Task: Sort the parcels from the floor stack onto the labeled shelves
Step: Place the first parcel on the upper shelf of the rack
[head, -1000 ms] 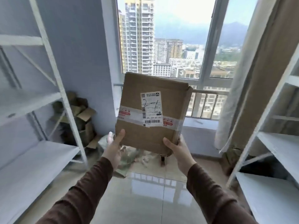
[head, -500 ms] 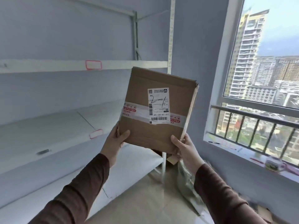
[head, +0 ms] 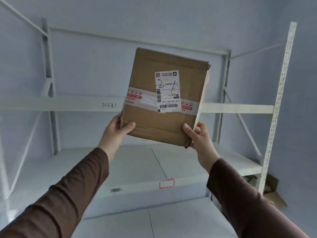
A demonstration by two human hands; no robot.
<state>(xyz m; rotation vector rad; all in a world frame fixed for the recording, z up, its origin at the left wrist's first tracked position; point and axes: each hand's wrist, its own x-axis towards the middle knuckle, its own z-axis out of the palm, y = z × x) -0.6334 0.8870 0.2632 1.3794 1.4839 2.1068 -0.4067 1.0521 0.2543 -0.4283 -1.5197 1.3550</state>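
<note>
A flat brown cardboard parcel is held up in front of a white metal shelf rack. It carries a white shipping label with "2-1" handwritten on it and a band of printed tape. My left hand grips the parcel's lower left corner, thumb on the front face. My right hand grips the lower right corner. The upper shelf beam bears handwritten marks. The middle shelf lies below the parcel, with a red-framed label tag on its front edge.
A perforated white upright stands at the rack's right end. Crumpled cardboard boxes lie on the floor beyond it. A lower shelf board sits under the middle one. A barcode sticker is on the middle shelf's edge.
The view has swung left from the window to face the rack. The parcel, still held in both hands, now sits in front of the upper shelf beam.
</note>
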